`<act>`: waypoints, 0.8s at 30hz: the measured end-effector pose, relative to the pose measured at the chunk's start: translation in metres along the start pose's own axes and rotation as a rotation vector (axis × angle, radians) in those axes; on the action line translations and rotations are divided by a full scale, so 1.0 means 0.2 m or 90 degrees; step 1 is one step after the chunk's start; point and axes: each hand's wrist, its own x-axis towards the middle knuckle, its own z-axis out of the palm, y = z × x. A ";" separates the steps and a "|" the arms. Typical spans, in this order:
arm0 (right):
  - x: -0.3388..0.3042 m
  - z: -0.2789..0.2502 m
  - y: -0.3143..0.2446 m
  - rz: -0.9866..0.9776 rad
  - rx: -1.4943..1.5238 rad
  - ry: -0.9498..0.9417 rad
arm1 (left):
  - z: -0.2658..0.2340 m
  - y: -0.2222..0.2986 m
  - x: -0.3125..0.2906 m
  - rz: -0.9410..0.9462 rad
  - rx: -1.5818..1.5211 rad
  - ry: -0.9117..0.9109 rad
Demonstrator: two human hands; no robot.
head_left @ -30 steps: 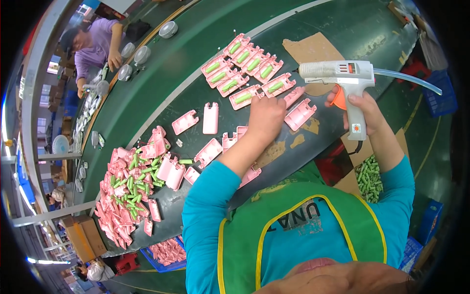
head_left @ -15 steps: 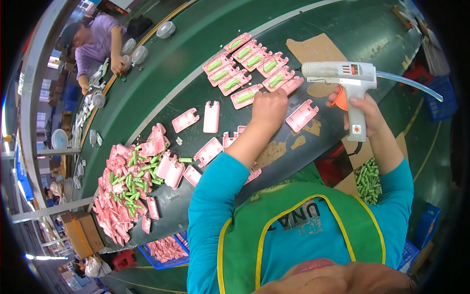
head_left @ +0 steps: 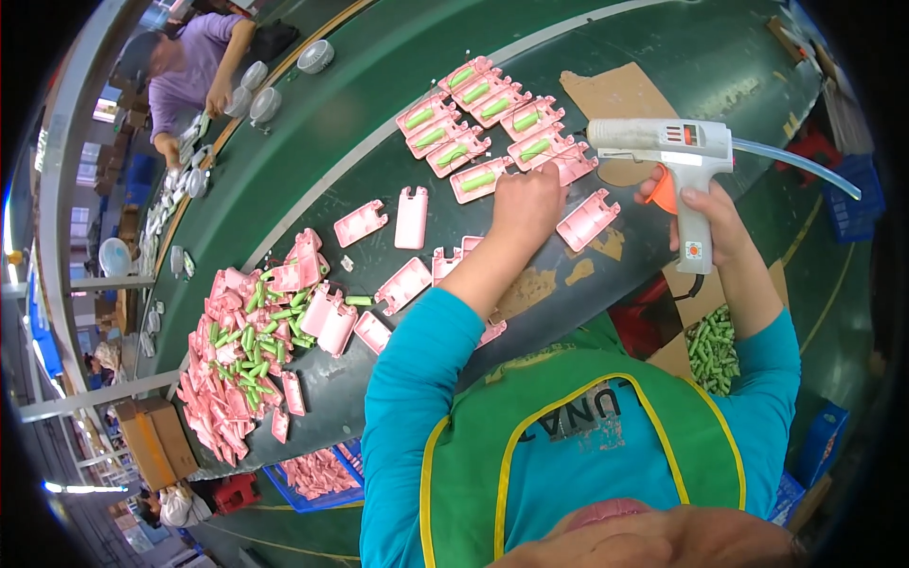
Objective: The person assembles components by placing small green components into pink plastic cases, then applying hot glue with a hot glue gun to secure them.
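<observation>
- Head view looks down at a dark green work table (head_left: 312, 170) that curves with the lens; a pale stripe runs along it, and a second green surface lies beyond.
- The left hand (head_left: 525, 204) rests knuckles-up on the table, fingers curled down onto a pink plastic shell (head_left: 573, 163); what the fingertips pinch is hidden, so I cannot tell the grip.
- The right hand (head_left: 705, 213) is wrapped tight around the handle of a white glue gun (head_left: 663, 147), a finger on its orange trigger; the nozzle points left toward the pink shell, and a clear hose trails off to the right.
- Just beyond the left hand, a neat row of pink shells fitted with green cells (head_left: 473, 118) lies in two lines.
- One empty pink shell (head_left: 587, 220) sits between the two hands, and several more lie scattered nearer the table's middle.
- A loose heap of pink shells and green cells (head_left: 251, 350) is piled at the left end of the table.
- Brown cardboard (head_left: 615, 95) lies flat under the glue gun.
- A cardboard box of green cells (head_left: 712, 346) sits below the table edge on the right.
- At upper left, another person in a purple top (head_left: 189, 62) works with round grey parts.
- A blue crate of pink shells (head_left: 317, 470) stands on the floor below.
</observation>
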 end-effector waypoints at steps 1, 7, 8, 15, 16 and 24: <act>0.00 0.00 0.00 0.000 -0.015 -0.008 | -0.01 0.00 0.00 -0.030 -0.027 -0.023; 0.02 -0.03 -0.01 0.061 -0.104 -0.040 | -0.20 0.13 -0.15 -0.037 -0.172 -0.142; 0.02 -0.01 -0.01 0.062 -0.105 -0.043 | -0.22 0.17 -0.20 0.034 -0.186 -0.120; 0.07 0.05 -0.02 0.143 -0.267 -0.071 | -0.08 0.19 -0.27 0.107 -0.090 -0.083; 0.08 0.06 -0.03 0.161 -0.307 -0.093 | -0.05 0.18 -0.26 0.106 -0.091 -0.083; 0.13 0.04 -0.02 0.174 -0.385 -0.075 | 0.00 0.11 -0.17 0.089 -0.111 -0.035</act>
